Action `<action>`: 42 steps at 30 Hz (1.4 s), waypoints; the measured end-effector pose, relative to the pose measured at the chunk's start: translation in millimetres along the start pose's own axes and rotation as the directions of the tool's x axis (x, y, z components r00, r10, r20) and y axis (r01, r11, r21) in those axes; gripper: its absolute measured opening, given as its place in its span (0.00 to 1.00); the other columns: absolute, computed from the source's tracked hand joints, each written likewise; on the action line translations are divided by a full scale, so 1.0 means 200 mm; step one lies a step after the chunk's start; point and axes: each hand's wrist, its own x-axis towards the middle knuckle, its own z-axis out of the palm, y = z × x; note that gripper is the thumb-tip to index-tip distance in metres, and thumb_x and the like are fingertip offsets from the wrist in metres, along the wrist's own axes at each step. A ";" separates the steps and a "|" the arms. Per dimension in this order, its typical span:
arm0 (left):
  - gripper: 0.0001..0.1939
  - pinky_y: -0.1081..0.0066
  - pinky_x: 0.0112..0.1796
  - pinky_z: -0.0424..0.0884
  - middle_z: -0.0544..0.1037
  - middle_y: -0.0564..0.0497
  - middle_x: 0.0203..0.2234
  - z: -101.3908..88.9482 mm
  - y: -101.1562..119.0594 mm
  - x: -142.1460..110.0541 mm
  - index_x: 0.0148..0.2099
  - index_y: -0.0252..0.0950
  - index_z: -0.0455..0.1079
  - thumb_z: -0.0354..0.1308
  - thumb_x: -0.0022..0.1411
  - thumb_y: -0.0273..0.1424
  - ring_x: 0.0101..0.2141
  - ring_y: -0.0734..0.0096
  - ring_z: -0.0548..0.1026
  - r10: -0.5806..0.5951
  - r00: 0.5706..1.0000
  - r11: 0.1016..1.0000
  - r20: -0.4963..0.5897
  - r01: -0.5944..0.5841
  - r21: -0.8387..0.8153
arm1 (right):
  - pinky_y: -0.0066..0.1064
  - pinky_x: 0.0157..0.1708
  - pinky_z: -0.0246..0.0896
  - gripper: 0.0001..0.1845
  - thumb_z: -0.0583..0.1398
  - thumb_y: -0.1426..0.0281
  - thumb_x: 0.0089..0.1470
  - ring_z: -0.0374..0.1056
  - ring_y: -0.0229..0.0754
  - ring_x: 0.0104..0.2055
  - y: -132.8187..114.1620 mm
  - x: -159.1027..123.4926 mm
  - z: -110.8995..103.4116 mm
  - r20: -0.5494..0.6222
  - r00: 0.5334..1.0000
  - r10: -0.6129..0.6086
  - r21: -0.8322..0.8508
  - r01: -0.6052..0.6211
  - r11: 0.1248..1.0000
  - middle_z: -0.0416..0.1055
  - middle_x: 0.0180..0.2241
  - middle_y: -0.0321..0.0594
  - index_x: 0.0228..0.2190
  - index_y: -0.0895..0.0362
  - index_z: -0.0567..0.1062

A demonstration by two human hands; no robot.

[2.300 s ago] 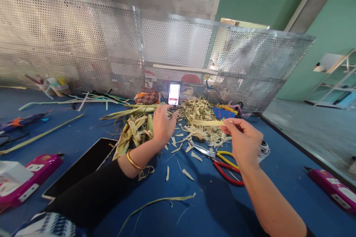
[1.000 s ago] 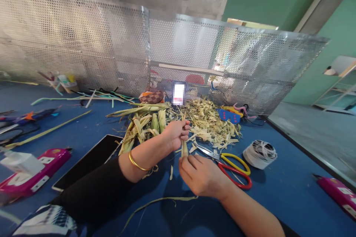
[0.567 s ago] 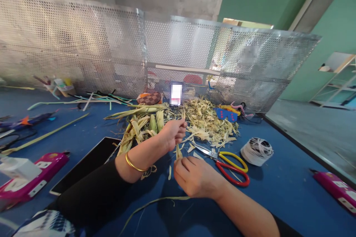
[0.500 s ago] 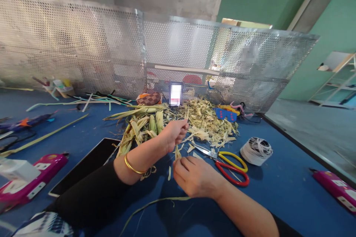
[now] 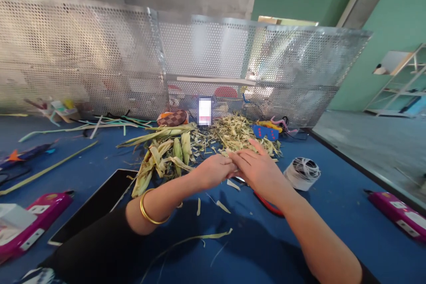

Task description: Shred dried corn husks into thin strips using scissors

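Note:
My left hand (image 5: pixel 216 172) is closed, its fingertips meeting those of my right hand (image 5: pixel 261 171) above the table. Between them is a thin corn husk strip, pinched and almost wholly hidden by the fingers. The right thumb is out of sight; the outer fingers of that hand stretch forward. Beneath the right hand lie scissors, mostly covered, with part of the red handle (image 5: pixel 271 206) showing. Beyond the hands spread a heap of shredded husk (image 5: pixel 238 131) and, to the left, larger corn husks (image 5: pixel 159 155). A loose husk strip (image 5: pixel 199 236) lies nearer to me.
A ball of white string (image 5: pixel 302 174) stands right of my hands. Magenta power strips (image 5: pixel 49 211) lie on both sides. A black tablet (image 5: pixel 93 204) is by my left forearm. Behind stand a lit phone (image 5: pixel 204 111), a checkered pouch (image 5: pixel 173 118) and a perforated metal screen (image 5: pixel 116 62).
My right hand has moved up and forward to meet the left, now covering most of the scissors. My left hand has come slightly down and right. The view has shifted a little.

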 end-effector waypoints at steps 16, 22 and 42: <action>0.16 0.73 0.34 0.59 0.71 0.53 0.23 -0.06 0.11 -0.03 0.25 0.36 0.65 0.43 0.62 0.32 0.29 0.72 0.67 0.143 0.989 0.913 0.042 -0.148 0.381 | 0.26 0.28 0.53 0.10 0.51 0.72 0.59 0.67 0.38 0.30 0.03 -0.05 -0.08 0.259 0.932 0.255 0.449 -0.350 0.822 0.73 0.30 0.39 0.39 0.56 0.71; 0.15 0.73 0.34 0.60 0.74 0.52 0.27 -0.03 0.09 -0.03 0.31 0.37 0.69 0.42 0.63 0.31 0.31 0.71 0.70 0.147 0.989 0.879 0.014 -0.137 0.457 | 0.26 0.29 0.54 0.10 0.53 0.70 0.58 0.64 0.37 0.28 0.02 -0.06 -0.03 0.108 0.906 0.409 0.580 -0.392 0.714 0.70 0.25 0.36 0.27 0.56 0.71; 0.13 0.75 0.27 0.58 0.70 0.54 0.21 -0.02 0.07 -0.03 0.31 0.38 0.67 0.43 0.62 0.32 0.25 0.73 0.68 0.141 0.986 0.852 -0.087 -0.076 0.518 | 0.25 0.24 0.50 0.12 0.53 0.67 0.56 0.59 0.35 0.22 0.09 -0.08 -0.05 0.062 0.830 0.555 0.459 -0.517 0.722 0.65 0.19 0.33 0.22 0.56 0.68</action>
